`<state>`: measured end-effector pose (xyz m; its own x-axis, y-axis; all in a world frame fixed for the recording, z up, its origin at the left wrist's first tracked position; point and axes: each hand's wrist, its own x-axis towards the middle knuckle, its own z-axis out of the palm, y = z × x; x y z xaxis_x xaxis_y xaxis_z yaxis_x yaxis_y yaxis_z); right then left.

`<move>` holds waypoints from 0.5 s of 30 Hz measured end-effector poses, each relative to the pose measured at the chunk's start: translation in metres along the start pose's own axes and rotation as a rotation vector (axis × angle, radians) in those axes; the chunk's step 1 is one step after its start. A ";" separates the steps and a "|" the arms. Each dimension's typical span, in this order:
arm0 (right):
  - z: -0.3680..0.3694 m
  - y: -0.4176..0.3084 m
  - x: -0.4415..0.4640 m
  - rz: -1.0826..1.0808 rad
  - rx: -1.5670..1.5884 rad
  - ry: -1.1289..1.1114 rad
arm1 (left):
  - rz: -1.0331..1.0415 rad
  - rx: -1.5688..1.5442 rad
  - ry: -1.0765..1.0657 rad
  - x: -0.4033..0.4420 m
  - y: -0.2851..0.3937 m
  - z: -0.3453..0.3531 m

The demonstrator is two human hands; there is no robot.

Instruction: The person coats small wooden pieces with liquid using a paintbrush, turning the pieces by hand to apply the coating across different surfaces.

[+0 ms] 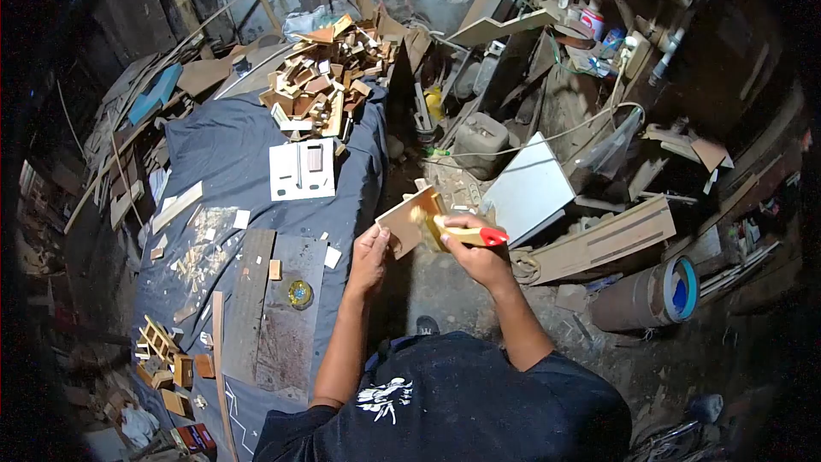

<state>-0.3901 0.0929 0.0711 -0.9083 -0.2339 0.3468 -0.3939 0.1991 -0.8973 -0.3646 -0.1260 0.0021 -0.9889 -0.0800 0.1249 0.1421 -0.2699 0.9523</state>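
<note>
My left hand grips the lower left edge of a small brown wooden board, held tilted in front of me. In my right hand is a paintbrush with a yellow handle and a red end. Its pale bristles meet or hover just over the board's right side; I cannot tell which. Left of my left hand, a small round dish of yellowish stuff sits on a dark stained plank. A little wooden block lies beside it.
A dark cloth covers the table on the left, bearing a heap of wood offcuts and a white panel. Small wooden pieces lie at the near left. On the right stand a white board, a jerrycan and a metal drum.
</note>
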 end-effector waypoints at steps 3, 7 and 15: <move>-0.001 0.006 0.002 0.016 -0.112 -0.182 | -0.008 -0.079 0.050 0.002 -0.009 -0.012; 0.014 0.005 0.014 -0.024 0.054 0.041 | -0.023 -0.007 -0.052 0.000 -0.023 -0.020; 0.020 0.030 0.006 -0.029 -0.013 -0.135 | 0.030 -0.112 0.072 0.002 -0.014 -0.029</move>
<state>-0.4039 0.0788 0.0412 -0.8696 -0.3655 0.3320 -0.4225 0.2029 -0.8834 -0.3675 -0.1507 -0.0188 -0.9792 -0.1569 0.1285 0.1791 -0.3714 0.9110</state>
